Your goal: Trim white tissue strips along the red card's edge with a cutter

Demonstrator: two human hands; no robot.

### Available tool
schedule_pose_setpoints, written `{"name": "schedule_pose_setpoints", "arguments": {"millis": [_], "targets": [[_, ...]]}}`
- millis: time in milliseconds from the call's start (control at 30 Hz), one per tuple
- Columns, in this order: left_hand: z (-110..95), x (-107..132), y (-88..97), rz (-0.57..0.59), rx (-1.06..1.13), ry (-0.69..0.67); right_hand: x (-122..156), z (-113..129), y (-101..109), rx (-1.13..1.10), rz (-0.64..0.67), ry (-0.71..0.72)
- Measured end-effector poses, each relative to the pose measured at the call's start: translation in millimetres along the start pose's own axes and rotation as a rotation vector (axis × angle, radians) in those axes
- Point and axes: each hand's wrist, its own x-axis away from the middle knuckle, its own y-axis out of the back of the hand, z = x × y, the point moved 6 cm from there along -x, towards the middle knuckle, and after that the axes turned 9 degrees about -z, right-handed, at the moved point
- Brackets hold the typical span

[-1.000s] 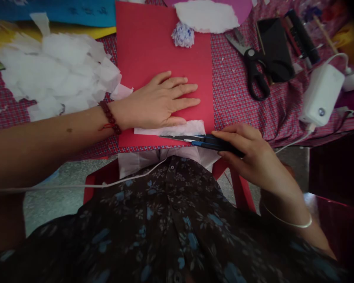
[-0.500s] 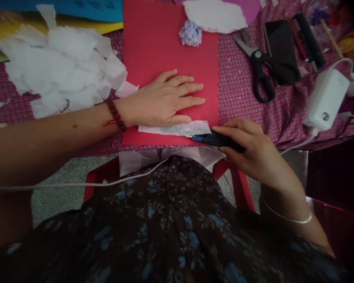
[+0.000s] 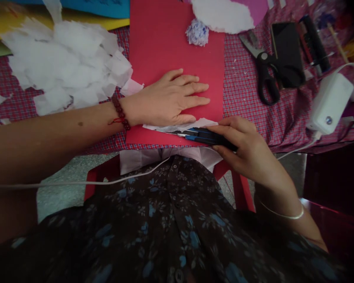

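Observation:
My left hand lies palm down with fingers spread on a red sheet. Its thumb edge rests along a narrow white paper strip near the sheet's front edge. My right hand is closed round a black and blue utility knife, held flat and pointing left. The knife's front end lies against the strip's near side; its exact contact with the paper is hard to make out. A large pile of white paper pieces sits left of the red sheet.
A crumpled blue-and-white paper ball and a torn white sheet lie at the back. Scissors, a dark phone, markers and a white cabled device are on the right. A white cable crosses my lap.
The utility knife has moved left along the paper strip, and more of its front end shows. My left hand stays pressed on the sheet. The view has shifted slightly.

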Motion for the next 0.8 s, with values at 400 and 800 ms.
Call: {"name": "schedule_pose_setpoints", "arguments": {"millis": [400,800], "targets": [[7,28,32.5,-0.030,0.006,0.096,0,-3,1,0.018,0.014,0.035],[21,62,21.7,-0.060,-0.118,0.136,10,-9,7,-0.007,-0.021,-0.013]]}}
